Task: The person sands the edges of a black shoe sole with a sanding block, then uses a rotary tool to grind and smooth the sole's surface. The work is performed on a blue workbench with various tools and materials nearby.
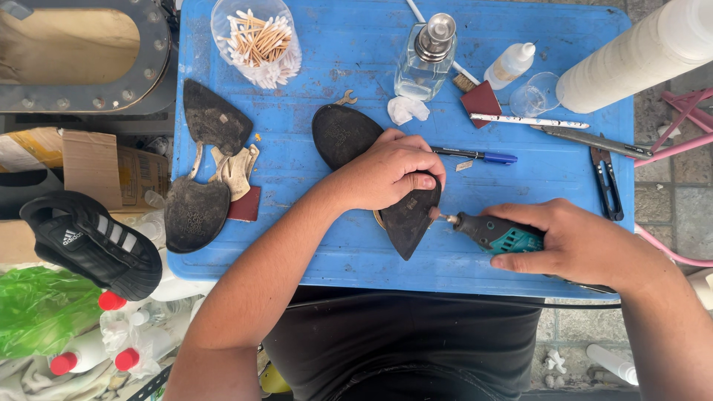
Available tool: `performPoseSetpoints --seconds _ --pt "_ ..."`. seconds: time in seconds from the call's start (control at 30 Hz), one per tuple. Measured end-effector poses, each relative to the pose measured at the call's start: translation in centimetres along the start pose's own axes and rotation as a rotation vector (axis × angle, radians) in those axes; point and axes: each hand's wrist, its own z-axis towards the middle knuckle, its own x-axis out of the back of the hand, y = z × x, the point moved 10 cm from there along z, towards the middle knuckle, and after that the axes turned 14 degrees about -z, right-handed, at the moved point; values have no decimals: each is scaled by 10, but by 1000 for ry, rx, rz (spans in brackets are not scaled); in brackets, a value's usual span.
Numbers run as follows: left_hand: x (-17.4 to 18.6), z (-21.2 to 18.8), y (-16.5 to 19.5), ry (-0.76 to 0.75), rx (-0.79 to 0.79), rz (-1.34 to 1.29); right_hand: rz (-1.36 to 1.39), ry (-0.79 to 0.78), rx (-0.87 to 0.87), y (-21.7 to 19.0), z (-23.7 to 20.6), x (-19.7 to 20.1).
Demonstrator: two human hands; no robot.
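Right hand near the body grips a small grinder, tip at a dark sole piece; left hand clamps it on the blue surface; grinding seems underway; steady pressure needed.

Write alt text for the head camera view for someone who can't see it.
Seen from above, a left hand presses a dark shoe sole piece onto a blue table while the right hand holds a small rotary tool to its edge. More sole pieces, a cotton swab jar and a blue pen lie nearby.
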Motion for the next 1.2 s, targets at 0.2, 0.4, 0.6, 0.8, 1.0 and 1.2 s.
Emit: performPoseSetpoints --seconds 0.2,0.4,0.6,0.8,1.0,1.2 --pt "2 -1 1 29 -3 -7 -23 -26 -86 2 0 3" --pt "0 0 2 14 -19 11 -101 -65 -135 -6 -3 8" --pt "1 -1 2 29 3 2 -82 -48 -151 -4 -5 11" --pt "1 -1 3 26 -3 9 -9 0 -75 -8 -3 6" --pt "1 -1 2 31 15 3 -67 -4 -109 -13 -8 6" --pt "2 -1 1 39 34 0 -72 -27 -168 -6 -9 3"
